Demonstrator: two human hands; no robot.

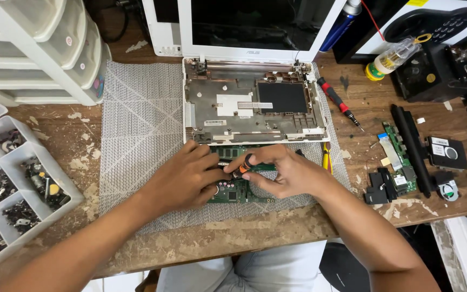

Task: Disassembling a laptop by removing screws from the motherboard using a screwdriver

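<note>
A green circuit board (237, 190), flat and studded with small dark chips and round silver capacitors, lies on a grey woven mat (136, 130) at the centre of a worn, flaking wooden table (55, 238). The left hand (182, 178) rests on the board's 9 o'clock end, fingers curled down and pinching against it beside the tool tip. The right hand (287, 173), at the board's 3 o'clock side, has its fingers clenched round a small screwdriver (242, 165) with an orange-and-black grip, held just above the board between the two hands. At 12 o'clock from the board sits the opened laptop base (255, 103), a white plastic shell with a dull grey metal inner tray and a black rectangular patch; its white-framed screen (255, 24) stands upright behind. At 3 o'clock from the shell lies a red-and-black screwdriver (337, 100), slim and tilted. Farther toward 3 o'clock are a narrow green board (398, 157), a long black bar (413, 147) and a small round fan (448, 190). At 9 o'clock a translucent plastic compartment tray (68, 186) holds heaps of dark screws and fittings, with white plastic drawers (44, 48) at 10 o'clock.
</note>
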